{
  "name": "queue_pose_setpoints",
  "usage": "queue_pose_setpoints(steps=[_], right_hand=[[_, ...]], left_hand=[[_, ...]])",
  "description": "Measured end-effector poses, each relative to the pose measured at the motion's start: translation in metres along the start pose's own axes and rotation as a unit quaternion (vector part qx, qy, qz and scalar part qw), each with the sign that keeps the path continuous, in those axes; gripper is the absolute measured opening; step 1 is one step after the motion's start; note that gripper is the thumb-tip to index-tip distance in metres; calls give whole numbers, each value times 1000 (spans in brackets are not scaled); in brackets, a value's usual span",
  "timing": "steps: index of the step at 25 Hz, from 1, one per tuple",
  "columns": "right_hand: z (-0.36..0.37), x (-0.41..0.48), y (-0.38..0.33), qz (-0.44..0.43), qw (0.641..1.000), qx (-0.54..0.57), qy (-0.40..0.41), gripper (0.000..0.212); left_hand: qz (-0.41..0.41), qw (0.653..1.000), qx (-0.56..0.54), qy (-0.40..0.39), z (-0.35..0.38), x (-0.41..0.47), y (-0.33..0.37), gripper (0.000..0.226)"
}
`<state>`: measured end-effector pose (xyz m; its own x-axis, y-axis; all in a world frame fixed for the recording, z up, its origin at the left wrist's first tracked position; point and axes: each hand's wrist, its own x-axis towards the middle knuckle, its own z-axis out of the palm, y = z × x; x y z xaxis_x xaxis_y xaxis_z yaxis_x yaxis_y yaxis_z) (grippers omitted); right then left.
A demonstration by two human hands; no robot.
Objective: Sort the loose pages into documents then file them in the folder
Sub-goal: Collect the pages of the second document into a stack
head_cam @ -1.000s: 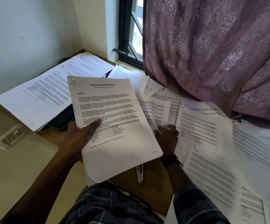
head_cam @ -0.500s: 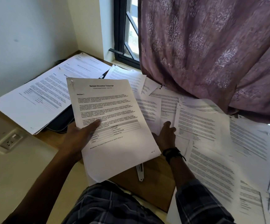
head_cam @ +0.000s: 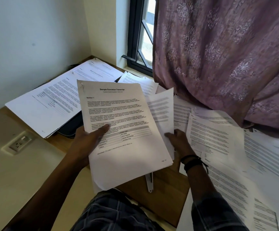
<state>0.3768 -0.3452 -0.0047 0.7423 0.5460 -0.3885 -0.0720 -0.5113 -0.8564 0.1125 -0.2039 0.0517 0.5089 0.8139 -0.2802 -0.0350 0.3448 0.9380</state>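
My left hand grips a stack of pages headed "Sample Education Transcript", thumb across the front, held up over the desk's near edge. My right hand pinches the lower edge of a single loose page and lifts it beside the stack. Many more loose printed pages lie overlapping across the desk to the right. A sorted pile of pages rests on a dark folder at the back left.
A purple patterned curtain hangs over the far right of the desk and touches the pages. A window frame stands behind. A wall socket sits at the left. A metal clip lies on the wooden desk under the stack.
My right hand, which lay flat on the spread pages, has taken hold of one page and raised it toward the stack. The stack in my left hand has stayed about in place.
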Motion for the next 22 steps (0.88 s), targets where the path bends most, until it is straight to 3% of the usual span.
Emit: queue_pose_setpoints(steps=[2,4,7,10,14,16,18,20,22], right_hand=[[-11,-7,-8,-15,992,127,-21,32],[-25,-18,-19,-44,981,186,-32,44],[-51,-39,-30,-93,975,195,-50,49],[-77,-63,-35,-91,974,176,-110,49],[-96,-85,-29,-65,974,148,-158,32],[-104,-95,-27,-27,969,180,-169,51],[-109,-103,-23,-28,975,162,-152,57],[-111,-101,-16,-126,988,36,-80,37],[-112,-96,-8,-183,983,-23,-19,27]], left_hand=[[0,1000,-1,-5,2,2,2,30],[-6,1000,-6,-5,7,3,3,27],[-12,1000,5,-9,22,2,2,25],[-23,999,-9,-35,43,0,-4,24],[-39,997,-22,-64,78,-5,-13,26],[-25,996,-15,-84,97,-9,-18,24],[3,995,-5,-100,112,-13,-21,24],[54,992,14,-110,121,-16,-19,25],[110,986,35,-121,129,-15,-14,25]])
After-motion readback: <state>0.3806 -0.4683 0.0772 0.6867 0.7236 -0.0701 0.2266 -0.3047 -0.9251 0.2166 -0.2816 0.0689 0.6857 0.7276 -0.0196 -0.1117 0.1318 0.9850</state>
